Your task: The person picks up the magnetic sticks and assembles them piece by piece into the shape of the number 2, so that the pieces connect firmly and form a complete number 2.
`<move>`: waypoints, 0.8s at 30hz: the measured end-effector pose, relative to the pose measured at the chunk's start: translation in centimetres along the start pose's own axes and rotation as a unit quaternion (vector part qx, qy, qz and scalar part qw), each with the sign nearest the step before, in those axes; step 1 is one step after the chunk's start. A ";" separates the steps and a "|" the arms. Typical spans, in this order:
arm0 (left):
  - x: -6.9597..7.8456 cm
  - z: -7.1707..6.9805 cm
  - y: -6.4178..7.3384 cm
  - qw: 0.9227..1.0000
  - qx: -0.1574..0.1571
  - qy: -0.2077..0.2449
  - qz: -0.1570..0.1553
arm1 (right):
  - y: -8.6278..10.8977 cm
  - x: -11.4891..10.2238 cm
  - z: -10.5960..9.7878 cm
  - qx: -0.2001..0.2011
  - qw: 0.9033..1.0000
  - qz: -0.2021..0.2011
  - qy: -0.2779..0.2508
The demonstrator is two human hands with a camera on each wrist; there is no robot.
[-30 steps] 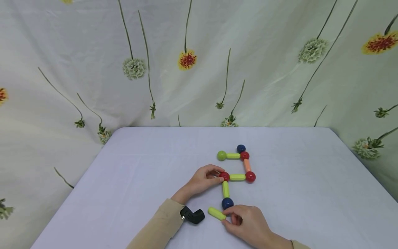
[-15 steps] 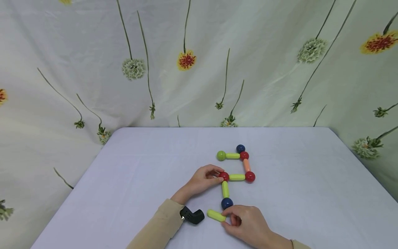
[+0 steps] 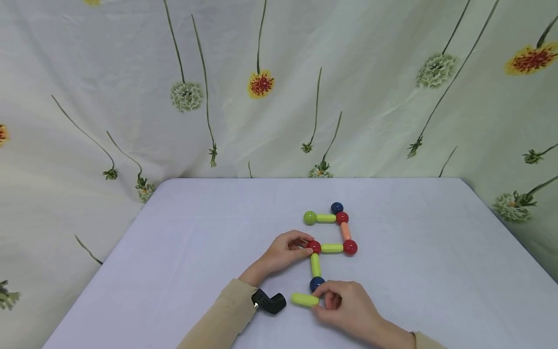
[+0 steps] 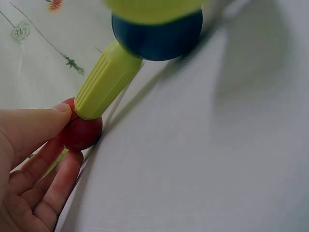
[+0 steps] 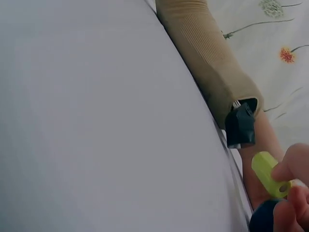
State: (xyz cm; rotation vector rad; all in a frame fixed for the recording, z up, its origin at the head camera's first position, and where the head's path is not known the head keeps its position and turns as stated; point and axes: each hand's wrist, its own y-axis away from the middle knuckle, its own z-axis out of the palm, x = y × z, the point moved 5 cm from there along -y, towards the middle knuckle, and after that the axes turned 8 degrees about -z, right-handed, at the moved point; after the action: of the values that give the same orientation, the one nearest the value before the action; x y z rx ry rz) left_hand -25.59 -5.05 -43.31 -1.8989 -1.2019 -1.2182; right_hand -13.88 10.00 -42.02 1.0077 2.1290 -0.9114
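Note:
My left hand [image 3: 283,252] pinches a red ball [image 3: 314,247] between thumb and fingers. From that ball one yellow-green rod [image 3: 332,248] runs right to another red ball [image 3: 350,247], and a second rod [image 4: 107,82] runs toward me to a dark blue ball [image 3: 317,283]. My right hand [image 3: 348,308] pinches the right end of a loose yellow-green rod [image 3: 304,299], which lies crosswise just below the blue ball. In the right wrist view a small round hole shows in that rod's end, and the fingertips overlap the blue ball [image 5: 263,217].
Farther back, an orange rod [image 3: 345,231] joins the right red ball to another red ball [image 3: 342,218]. A yellow-green rod [image 3: 326,218], a green ball [image 3: 310,217] and a blue ball [image 3: 337,208] adjoin it. A black wrist camera [image 3: 269,301] sits beside the left sleeve.
The rod in my right hand has turned from slanting to nearly level, and the right hand has shifted slightly up to the blue ball. My left hand stays on the red ball.

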 end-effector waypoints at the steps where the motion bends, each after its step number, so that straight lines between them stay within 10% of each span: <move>1: 0.1 0.0 0.0 1.000 0.001 -0.001 0.000 | -0.1 0.0 -0.2 -0.001 1.000 0.006 -0.018; 8: 3.1 -0.3 1.5 1.000 -0.010 -0.009 0.001 | -0.8 0.5 -1.8 -0.004 0.992 0.032 -0.123; 15: 0.1 0.0 0.0 1.000 -0.009 -0.003 0.000 | -1.4 0.8 -3.5 -0.010 0.995 -0.021 -0.093; 24: 0.1 0.0 0.0 1.000 -0.010 -0.008 0.001 | -2.1 1.2 -5.3 -0.029 0.994 -0.065 -0.085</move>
State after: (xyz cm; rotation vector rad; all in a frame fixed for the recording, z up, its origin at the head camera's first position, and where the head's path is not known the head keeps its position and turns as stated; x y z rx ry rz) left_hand -25.64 -5.05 -43.24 -1.9277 -1.1996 -1.2199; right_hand -17.40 13.67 -39.19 0.7423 2.0830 -0.9545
